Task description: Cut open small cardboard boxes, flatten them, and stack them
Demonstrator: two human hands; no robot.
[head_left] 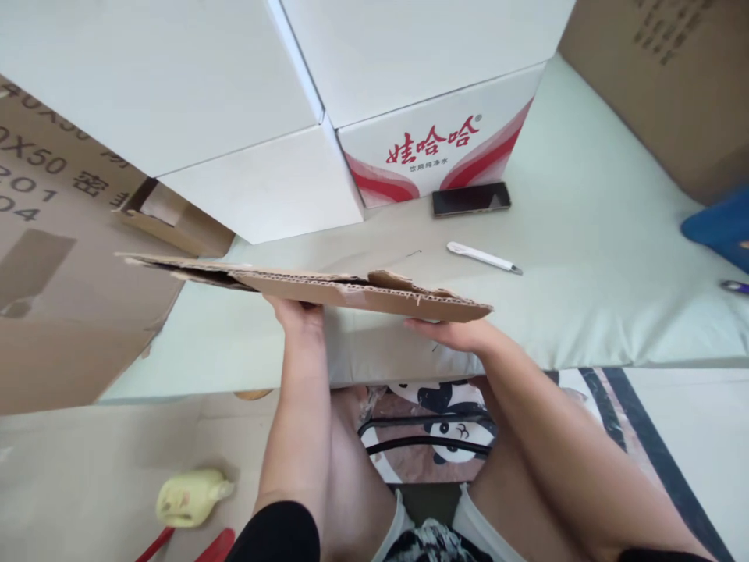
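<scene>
A folded piece of brown cardboard (328, 291) is held above the front part of the covered table, its torn, corrugated edges facing me. My left hand (298, 312) grips it from below, left of its middle, with the fingers mostly hidden behind the board. Toward its right end, my right hand (453, 334) supports the underside, the fingers reaching left along it. Beyond the cardboard lie a white utility knife (484, 257) and a black phone (471, 200), both apart from my hands.
White boxes (263, 187) stand at the back, one with red lettering. Large brown cartons (70, 257) (679, 94) flank the table (591, 257). A blue object (719, 230) and a pen (735, 287) lie at the right. On the floor is a yellow bottle (190, 498).
</scene>
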